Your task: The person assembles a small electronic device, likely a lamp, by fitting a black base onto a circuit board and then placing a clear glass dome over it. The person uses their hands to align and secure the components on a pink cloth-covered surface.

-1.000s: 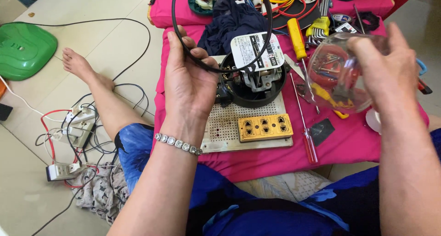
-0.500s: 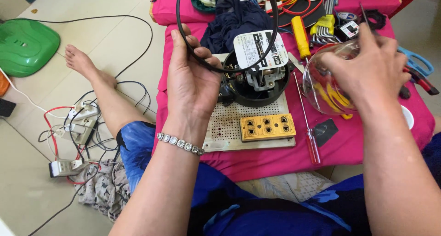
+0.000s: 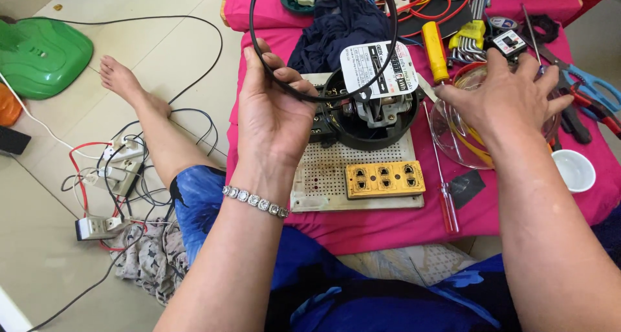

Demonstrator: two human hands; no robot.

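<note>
— Rubber gasket ring [image 3: 323, 41], black and thin: where is it?

— In the left hand [image 3: 275, 122]. The fingers are curled and the thumb presses the ring's lower arc against them, so it is pinched at one spot. The rest of the loop stands up and away from the hand, over the dark blue cloth [image 3: 336, 25] beyond it.

— What lies under that ring?

— Just right of the left hand sits a round black meter base [image 3: 369, 122] with grey metal works inside and a white label plate on top. It rests on a perforated white board [image 3: 336, 177], which also carries a yellow socket strip [image 3: 385, 179] nearer the person.

— And the right hand [image 3: 511, 99]?

— Spread, palm down, fingers draped over a clear glass dome cover [image 3: 459, 135]. The dome lies on the pink cloth [image 3: 388, 225], tipped, right beside the meter base. Through it a yellow wire shows.

— Anything else close by?

— Between the two hands, beyond the meter, a yellow-handled screwdriver [image 3: 435, 51]. Near the right wrist a thin red-handled screwdriver [image 3: 445, 196] lies along the cloth, and a small white bowl [image 3: 574, 170] sits just right of that forearm. Beyond the right hand's fingers are blue-handled scissors [image 3: 592, 86] and a bundle of hex keys [image 3: 469, 38].

— And off the table?

— Left of the left arm, on the tiled floor, a bare foot [image 3: 119, 80], tangled wires and a green plastic cover [image 3: 42, 54].
</note>
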